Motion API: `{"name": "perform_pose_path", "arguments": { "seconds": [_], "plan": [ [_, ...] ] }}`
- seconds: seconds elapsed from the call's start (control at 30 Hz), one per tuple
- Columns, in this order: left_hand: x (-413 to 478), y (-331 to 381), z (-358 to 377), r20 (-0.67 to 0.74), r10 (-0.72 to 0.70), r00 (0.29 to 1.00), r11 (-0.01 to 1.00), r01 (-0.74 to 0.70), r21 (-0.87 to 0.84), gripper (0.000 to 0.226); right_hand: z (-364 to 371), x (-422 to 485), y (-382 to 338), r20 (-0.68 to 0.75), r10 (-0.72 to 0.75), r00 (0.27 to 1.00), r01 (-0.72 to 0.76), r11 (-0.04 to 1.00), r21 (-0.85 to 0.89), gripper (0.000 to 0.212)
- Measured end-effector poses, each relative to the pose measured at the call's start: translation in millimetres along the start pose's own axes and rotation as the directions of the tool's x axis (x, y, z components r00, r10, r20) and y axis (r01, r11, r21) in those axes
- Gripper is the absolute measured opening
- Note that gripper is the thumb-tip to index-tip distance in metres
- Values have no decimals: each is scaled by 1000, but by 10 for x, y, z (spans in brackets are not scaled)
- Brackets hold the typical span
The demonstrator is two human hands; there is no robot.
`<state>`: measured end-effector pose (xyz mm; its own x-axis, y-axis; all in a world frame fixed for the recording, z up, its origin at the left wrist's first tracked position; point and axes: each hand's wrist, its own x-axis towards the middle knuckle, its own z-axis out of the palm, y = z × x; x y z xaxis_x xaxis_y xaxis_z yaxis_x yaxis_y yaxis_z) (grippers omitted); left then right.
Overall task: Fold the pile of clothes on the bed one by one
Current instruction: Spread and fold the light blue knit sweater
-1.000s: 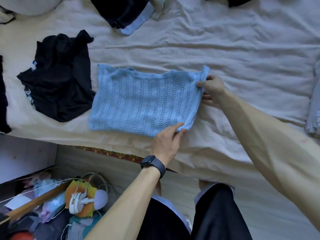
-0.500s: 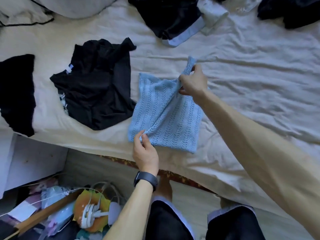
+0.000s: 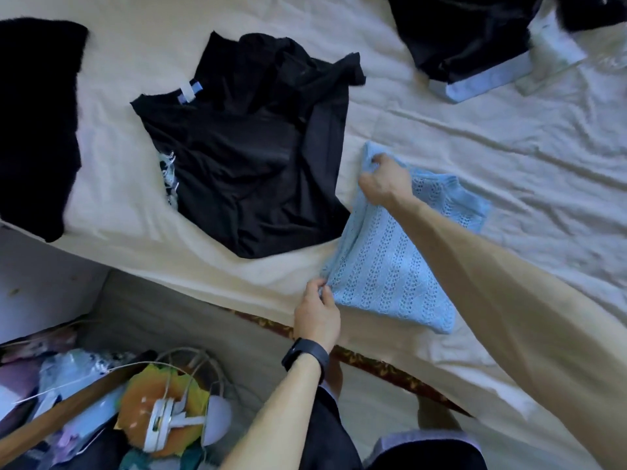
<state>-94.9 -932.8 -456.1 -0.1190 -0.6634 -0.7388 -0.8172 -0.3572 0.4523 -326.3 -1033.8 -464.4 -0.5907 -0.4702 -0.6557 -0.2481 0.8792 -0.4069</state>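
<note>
Both forearms are bare, no sleeves showing. A black smartwatch [image 3: 305, 356] bands the left wrist. At six o'clock, dark shorts [image 3: 400, 451] with pale hems.

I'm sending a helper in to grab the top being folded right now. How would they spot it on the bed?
On the cream bed sheet, look near the front edge, just right of the crumpled black t-shirt. The light blue knit top lies there, its left edge pinched by the right hand and the left hand. It is the only openwork knit; the garments around it are black.
</note>
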Motion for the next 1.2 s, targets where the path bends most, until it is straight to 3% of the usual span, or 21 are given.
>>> {"name": "perform_pose_path", "arguments": {
  "seconds": [0.1,0.27,0.33,0.4,0.47,0.53,0.6,0.67,0.73,0.77,0.87,0.97,1.07,1.2],
  "plan": [
    [51,-20,-31,-5,5,1000,1000,-4,24,25,62,-103,-101,23,1,1000,-4,991,133,59],
    [78,-3,18,-67,114,991,993,-113,24,30,104,-857,434,-284,53,957,84,889,450,33],
    [78,26,19,-32,105,994,994,-105,10,41,146,-1265,911,-428,178,886,18,909,416,40],
    [115,30,6,13,92,996,996,-92,13,54,170,-1636,1382,-478,313,820,-143,922,360,60],
    [170,44,-30,62,54,997,999,-54,3,57,198,-1893,1762,-329,492,806,-305,822,482,70],
    [232,54,-59,140,20,990,1000,-23,19,41,253,-2028,1983,-44,574,818,-395,615,682,58],
    [286,46,-67,204,5,979,1000,-1,-22,26,300,-2032,2096,124,533,837,-400,441,803,43],
    [308,61,-70,245,-46,968,984,87,-157,24,331,-1959,2124,185,470,863,-361,319,876,55],
    [296,83,-73,304,-91,948,933,188,-307,21,358,-1912,2118,199,418,887,-329,268,905,64],
    [284,90,-80,323,-93,942,911,212,-355,20,379,-1906,2142,158,409,899,-303,320,898,68],
    [241,95,-85,317,-72,946,902,197,-384,21,444,-1995,2195,-38,282,959,-167,666,727,97],
    [193,92,-53,293,-44,955,908,161,-387,20,530,-2002,2201,-239,202,950,-69,880,469,83],
    [167,101,-46,244,-20,970,920,113,-375,23,472,-1972,2168,-408,242,880,-135,952,274,48],
    [158,119,-94,211,-33,977,931,107,-350,20,528,-2171,2417,-539,245,806,-37,929,368,32]
  ]
}}
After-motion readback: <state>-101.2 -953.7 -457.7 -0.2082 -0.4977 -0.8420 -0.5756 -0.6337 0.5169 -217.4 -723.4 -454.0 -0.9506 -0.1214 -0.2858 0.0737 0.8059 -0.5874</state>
